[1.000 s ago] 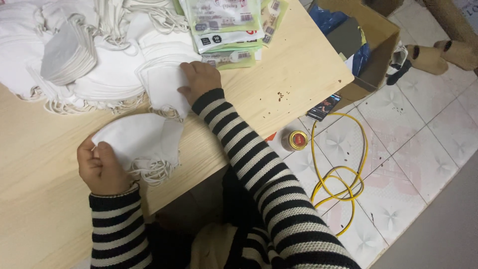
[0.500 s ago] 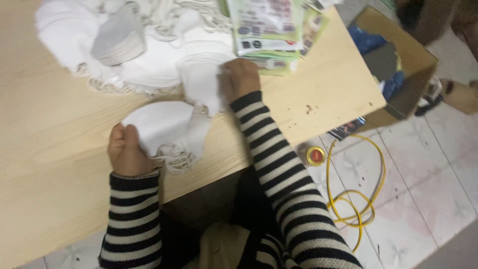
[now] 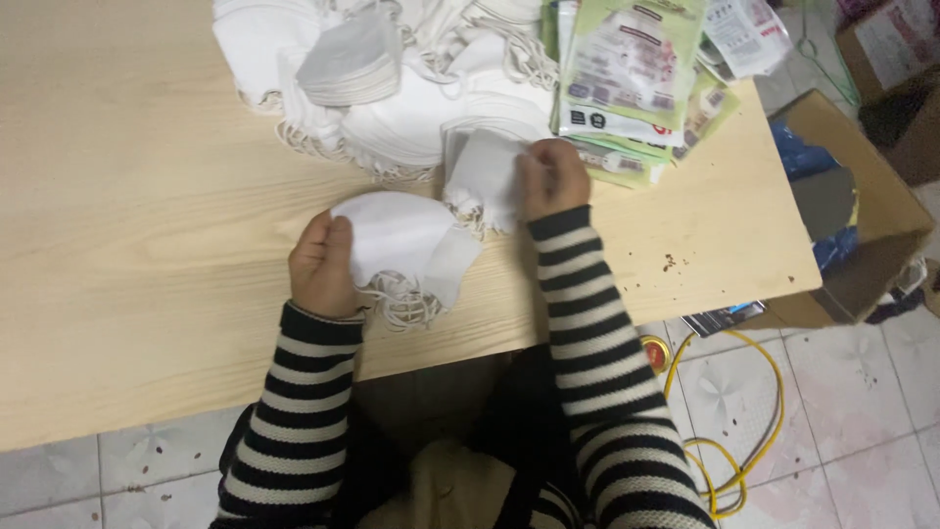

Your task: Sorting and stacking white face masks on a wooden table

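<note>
White folded mask [image 3: 401, 235] (long axis left-right) held by left hand [image 3: 321, 266].

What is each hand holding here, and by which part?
The left hand grips a stack of white masks by its left edge; the right hand pinches a single white mask by its right edge.

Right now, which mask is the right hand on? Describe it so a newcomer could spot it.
On the pale wooden table, look below the stack of green printed packets. The right hand grips a folded white mask at the near edge of the big white mask heap. It is the only one lifted out and pinched.
</note>
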